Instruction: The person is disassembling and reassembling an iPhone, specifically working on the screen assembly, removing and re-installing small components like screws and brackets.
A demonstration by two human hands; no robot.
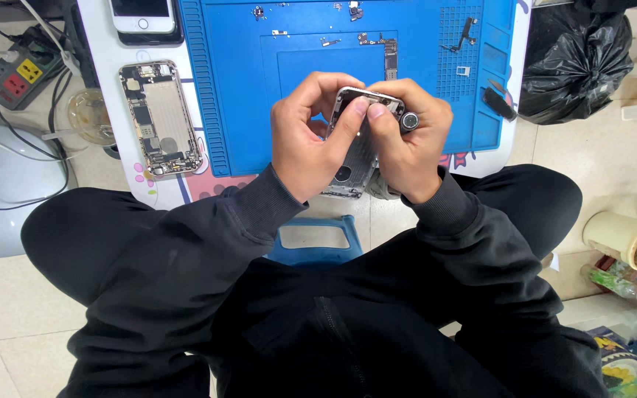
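Both hands raised | left hand [305,140], right hand [407,140] pinching phone shell [355,151]

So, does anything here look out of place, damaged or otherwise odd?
Nothing stands out. Both the left hand and right hand grip an opened phone shell above the blue mat. Another opened phone lies flat beside it, with small parts scattered on the mat.

White table [116,158] carrying blue repair mat [237,110]. Opened phone chassis [159,118] lying left of mat, white phone [141,15] sitting above it. Small screws and brackets [331,41], circuit board strip [391,57], black tool [498,103] resting on mat.
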